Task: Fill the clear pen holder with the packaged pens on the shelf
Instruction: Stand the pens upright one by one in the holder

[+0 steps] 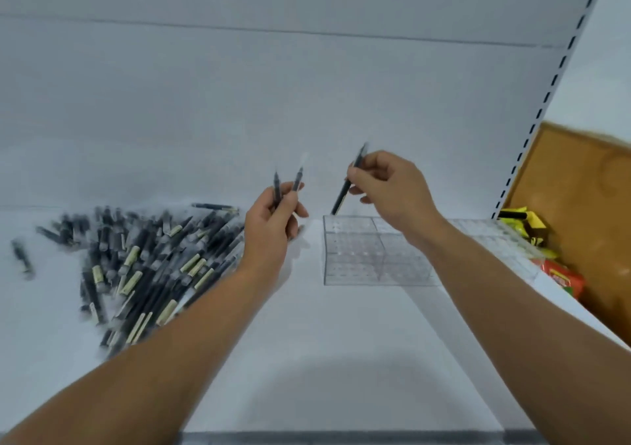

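A heap of black packaged pens lies on the white shelf at the left. The clear pen holder, a low box with a grid of holes, stands right of centre. My left hand grips two pens upright, just left of the holder. My right hand pinches one black pen that slants down, its lower tip just above the holder's far left corner. No pens show inside the holder.
A slotted shelf upright runs along the right side. Beyond it stands a brown cardboard box, with yellow packets and a red packet at its foot. One stray pen lies far left.
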